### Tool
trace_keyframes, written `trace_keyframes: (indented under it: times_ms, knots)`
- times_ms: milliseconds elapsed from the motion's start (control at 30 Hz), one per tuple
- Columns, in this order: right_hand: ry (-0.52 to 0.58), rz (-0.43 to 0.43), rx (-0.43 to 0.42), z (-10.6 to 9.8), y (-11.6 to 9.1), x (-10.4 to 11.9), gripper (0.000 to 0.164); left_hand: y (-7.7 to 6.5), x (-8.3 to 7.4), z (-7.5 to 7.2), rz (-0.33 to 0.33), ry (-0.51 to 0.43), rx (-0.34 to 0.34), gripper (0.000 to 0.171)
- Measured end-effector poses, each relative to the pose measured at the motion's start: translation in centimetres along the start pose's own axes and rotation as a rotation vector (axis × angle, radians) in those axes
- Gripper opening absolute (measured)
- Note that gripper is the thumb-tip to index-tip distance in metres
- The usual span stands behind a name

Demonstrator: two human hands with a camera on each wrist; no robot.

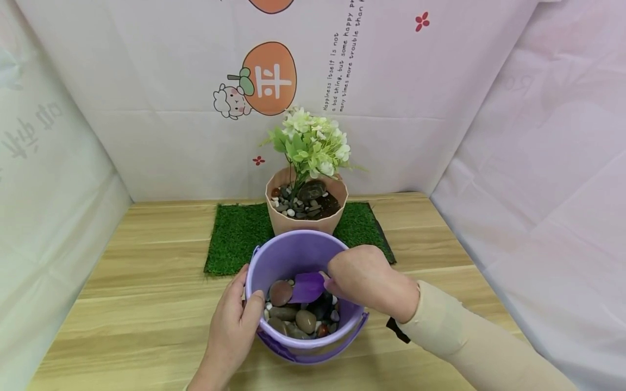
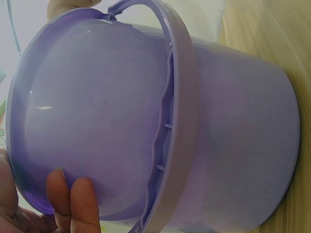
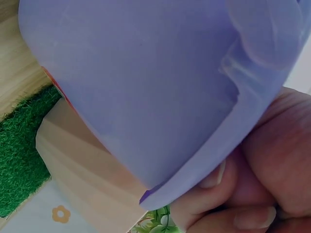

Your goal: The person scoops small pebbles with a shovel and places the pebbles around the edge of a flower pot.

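A purple bucket [image 1: 299, 239] stands on the table with stones inside, several large and smooth ones such as a tan stone [image 1: 305, 321] and a reddish-brown one [image 1: 281, 293] among small pebbles. My left hand [image 1: 233, 320] grips the bucket's left rim, thumb over the edge; in the left wrist view its fingers [image 2: 83, 204] lie against the outer wall. Over the right side of the rim, my right hand [image 1: 364, 279] holds a purple toy shovel [image 1: 308, 288], its blade down among the stones. The shovel's handle is mostly hidden in the fist.
Behind the bucket, a pink-beige flowerpot [image 1: 305, 225] with white flowers [image 1: 318, 141], pebbles and dark soil stands on a green turf mat [image 1: 239, 233]. The bucket's handle [image 1: 313, 358] hangs down in front. Printed cloth [image 1: 391, 81] encloses the wooden table [image 1: 156, 282] on three sides.
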State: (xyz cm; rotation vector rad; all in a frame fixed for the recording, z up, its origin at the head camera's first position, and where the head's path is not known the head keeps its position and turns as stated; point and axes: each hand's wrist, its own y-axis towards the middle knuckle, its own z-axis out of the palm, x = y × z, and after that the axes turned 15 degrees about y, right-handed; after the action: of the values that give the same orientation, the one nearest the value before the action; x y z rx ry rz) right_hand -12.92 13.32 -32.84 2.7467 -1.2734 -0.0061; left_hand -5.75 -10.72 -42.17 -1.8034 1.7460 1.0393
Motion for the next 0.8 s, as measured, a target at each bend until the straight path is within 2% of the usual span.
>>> trace_keyframes:
  times_ms: [400,567,800]
  knots:
    - [-0.015,-0.039,-0.012,0.19,0.0,-0.1,0.057,0.03,-0.03,-0.09,0.007,-0.001,0.0,0.052]
    - [0.001,-0.014,0.055,0.06,0.18,-0.14,0.057,0.07,0.04,-0.01,0.021,-0.007,0.001,0.052]
    - [0.085,0.065,0.155,-0.36,0.32,-0.24,0.054,0.12,0.07,0.04,0.029,-0.013,0.0,0.052]
